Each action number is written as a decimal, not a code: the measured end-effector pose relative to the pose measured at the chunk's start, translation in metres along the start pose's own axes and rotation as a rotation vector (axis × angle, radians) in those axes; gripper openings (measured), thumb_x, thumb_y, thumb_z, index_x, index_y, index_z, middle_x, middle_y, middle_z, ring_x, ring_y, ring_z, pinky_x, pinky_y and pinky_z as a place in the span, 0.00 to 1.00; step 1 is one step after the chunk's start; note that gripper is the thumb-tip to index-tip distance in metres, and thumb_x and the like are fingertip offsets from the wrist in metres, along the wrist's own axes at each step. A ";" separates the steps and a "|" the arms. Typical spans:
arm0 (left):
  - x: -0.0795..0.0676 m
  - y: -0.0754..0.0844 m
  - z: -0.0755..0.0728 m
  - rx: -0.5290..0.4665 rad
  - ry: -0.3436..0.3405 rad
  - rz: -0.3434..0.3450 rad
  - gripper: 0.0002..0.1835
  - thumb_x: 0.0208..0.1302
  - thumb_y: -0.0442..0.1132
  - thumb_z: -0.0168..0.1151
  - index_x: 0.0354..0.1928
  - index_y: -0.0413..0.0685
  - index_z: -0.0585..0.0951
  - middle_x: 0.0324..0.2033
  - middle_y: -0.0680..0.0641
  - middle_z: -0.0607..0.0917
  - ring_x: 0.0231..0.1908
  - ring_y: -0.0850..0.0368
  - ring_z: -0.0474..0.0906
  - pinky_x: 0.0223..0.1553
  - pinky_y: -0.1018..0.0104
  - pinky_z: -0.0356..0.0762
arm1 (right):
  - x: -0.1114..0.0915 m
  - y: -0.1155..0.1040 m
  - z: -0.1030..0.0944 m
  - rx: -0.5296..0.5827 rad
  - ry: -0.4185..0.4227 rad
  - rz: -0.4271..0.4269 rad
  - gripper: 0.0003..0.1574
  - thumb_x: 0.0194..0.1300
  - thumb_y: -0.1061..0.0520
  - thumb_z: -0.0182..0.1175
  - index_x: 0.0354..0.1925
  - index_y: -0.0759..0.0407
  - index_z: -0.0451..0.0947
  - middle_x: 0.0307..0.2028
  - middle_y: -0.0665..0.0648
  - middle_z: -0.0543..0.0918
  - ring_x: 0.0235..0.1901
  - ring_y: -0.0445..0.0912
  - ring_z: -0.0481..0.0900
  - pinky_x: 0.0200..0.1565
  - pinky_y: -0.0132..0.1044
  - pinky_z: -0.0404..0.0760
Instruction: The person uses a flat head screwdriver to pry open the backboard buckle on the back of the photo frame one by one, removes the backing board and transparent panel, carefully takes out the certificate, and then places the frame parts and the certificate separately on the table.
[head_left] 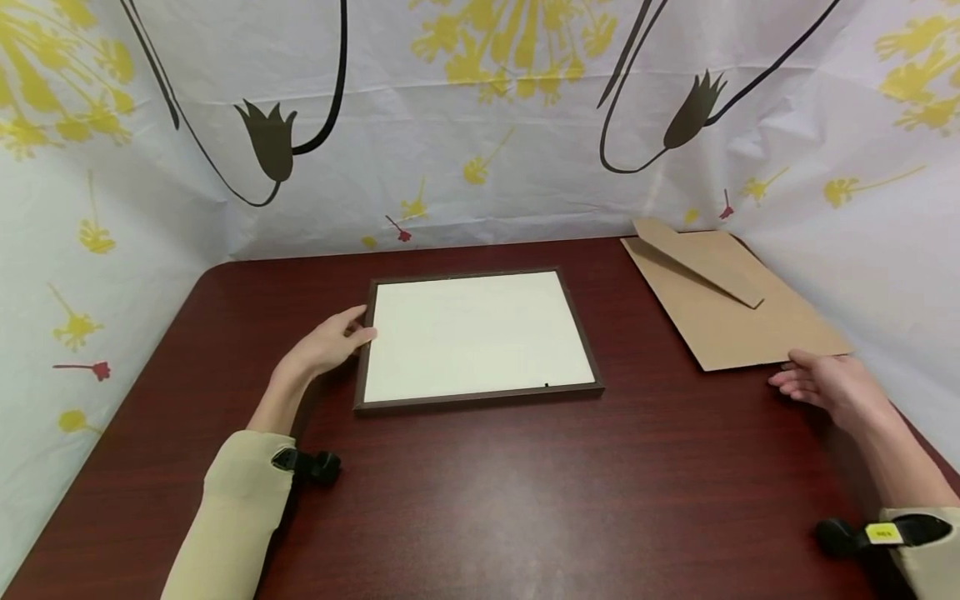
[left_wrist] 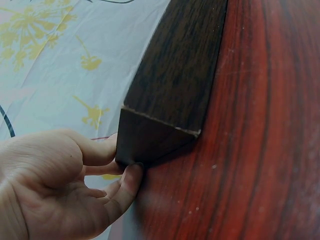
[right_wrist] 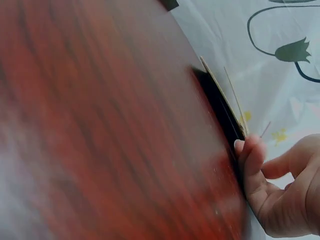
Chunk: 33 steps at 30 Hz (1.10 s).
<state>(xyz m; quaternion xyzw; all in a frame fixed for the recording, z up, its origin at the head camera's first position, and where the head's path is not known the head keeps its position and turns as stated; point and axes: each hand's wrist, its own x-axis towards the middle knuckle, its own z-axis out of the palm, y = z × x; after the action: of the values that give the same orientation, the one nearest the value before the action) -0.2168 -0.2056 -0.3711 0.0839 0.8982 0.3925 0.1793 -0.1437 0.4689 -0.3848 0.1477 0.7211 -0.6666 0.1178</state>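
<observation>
A picture frame (head_left: 480, 399) with a dark brown wood-grain border and a plain white face lies on the table. At its left side, my left hand (head_left: 324, 342) grips the border, thumb at the upper edge. The left wrist view shows fingertips right at the lower corner of the border. Toward the right back lies a brown cardboard backing board (head_left: 765, 333) with a folded stand flap (head_left: 697, 260). My right hand (head_left: 840, 387) pinches its near right corner, thumb on top. In the right wrist view a dark gap shows beneath the board's edge (right_wrist: 216, 82).
The dark red wooden table (head_left: 525, 500) bears both things. A white patterned cloth (head_left: 525, 192) hangs behind the table and along both sides, close to the right hand. Black wrist cameras are strapped over both sleeves. A small black mark (head_left: 547, 385) sits at the white face's near edge.
</observation>
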 end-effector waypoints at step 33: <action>0.004 -0.002 -0.002 -0.001 -0.019 -0.001 0.36 0.82 0.43 0.45 0.79 0.35 0.44 0.66 0.27 0.65 0.60 0.33 0.71 0.61 0.40 0.68 | 0.010 -0.034 0.052 -0.378 0.077 -0.159 0.22 0.81 0.48 0.45 0.38 0.57 0.80 0.25 0.48 0.85 0.22 0.41 0.80 0.25 0.33 0.80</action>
<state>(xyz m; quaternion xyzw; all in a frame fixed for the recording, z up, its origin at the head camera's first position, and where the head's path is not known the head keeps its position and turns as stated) -0.2215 -0.2072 -0.3722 0.0873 0.8964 0.3919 0.1880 -0.1672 0.4150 -0.3616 0.0911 0.8467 -0.5205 0.0629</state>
